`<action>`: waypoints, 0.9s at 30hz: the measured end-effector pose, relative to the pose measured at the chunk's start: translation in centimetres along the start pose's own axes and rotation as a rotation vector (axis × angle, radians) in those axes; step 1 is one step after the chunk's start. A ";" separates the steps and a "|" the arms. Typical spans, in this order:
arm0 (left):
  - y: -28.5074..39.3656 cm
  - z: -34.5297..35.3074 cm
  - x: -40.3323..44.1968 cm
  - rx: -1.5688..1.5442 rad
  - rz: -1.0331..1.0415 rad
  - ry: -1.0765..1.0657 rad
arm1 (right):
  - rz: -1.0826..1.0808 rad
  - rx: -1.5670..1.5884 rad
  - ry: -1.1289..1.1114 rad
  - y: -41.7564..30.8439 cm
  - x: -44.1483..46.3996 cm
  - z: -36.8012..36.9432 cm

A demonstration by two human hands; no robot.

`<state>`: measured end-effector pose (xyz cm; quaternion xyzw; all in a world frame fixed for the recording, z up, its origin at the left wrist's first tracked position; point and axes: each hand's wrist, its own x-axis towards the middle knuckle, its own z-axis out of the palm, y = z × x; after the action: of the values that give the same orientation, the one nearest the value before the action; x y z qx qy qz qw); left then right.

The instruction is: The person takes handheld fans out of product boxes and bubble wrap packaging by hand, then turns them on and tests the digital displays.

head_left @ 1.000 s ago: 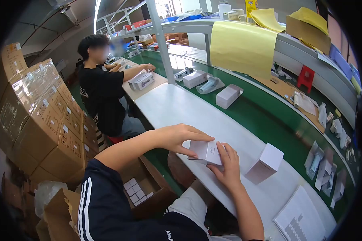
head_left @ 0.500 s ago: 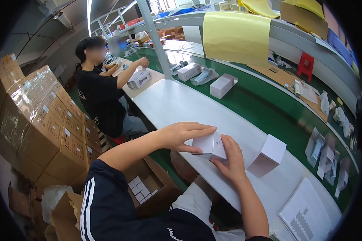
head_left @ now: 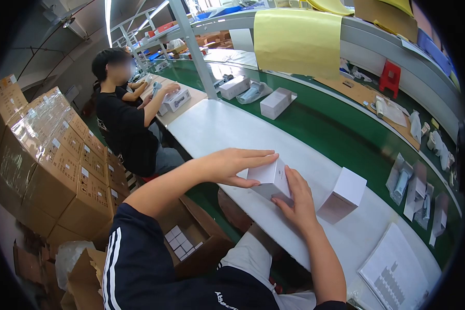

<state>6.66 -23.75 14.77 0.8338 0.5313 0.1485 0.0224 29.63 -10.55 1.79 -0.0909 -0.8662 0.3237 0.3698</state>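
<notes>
White carton [head_left: 272,181] sits sandwiched near the close edge of the white workbench [head_left: 212,126] — left hand [head_left: 234,165] gripping its left side, right hand [head_left: 299,200] its right (long axis is hard to call) — with another white box [head_left: 343,196] farther right.

The held box [head_left: 269,180] was over the bench [head_left: 212,129], between the left hand [head_left: 237,164] and the right hand [head_left: 300,201]. To its right, near the bench's far edge, stood a second box [head_left: 347,191]; papers [head_left: 395,274] lay at the right end. Along the far edge ran a conveyor [head_left: 323,126], carrying a bagged part [head_left: 254,93] between two packs [head_left: 276,105] near the far left corner, and more bagged parts [head_left: 399,185] towards the right end. Below the near edge, an open carton [head_left: 218,238] contained small boxes [head_left: 180,243]. Past the left end sat a co-worker [head_left: 125,116], with stacked cartons [head_left: 62,170] farther left.
</notes>
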 end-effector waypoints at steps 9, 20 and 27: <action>3.6 -4.0 1.7 0.392 -0.096 -0.276 | -0.005 -0.149 -0.015 -0.9 0.0 0.8; 2.3 -1.5 1.3 0.258 -0.051 -0.159 | -0.012 -0.088 0.012 -0.3 -0.8 0.3; 1.9 -2.6 1.6 0.222 0.124 0.000 | -0.029 0.008 -0.009 0.5 -1.1 -0.5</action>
<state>8.20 -23.47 17.94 0.8623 0.4921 0.0898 -0.0790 30.68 -10.37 1.14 -0.0753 -0.8679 0.3219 0.3708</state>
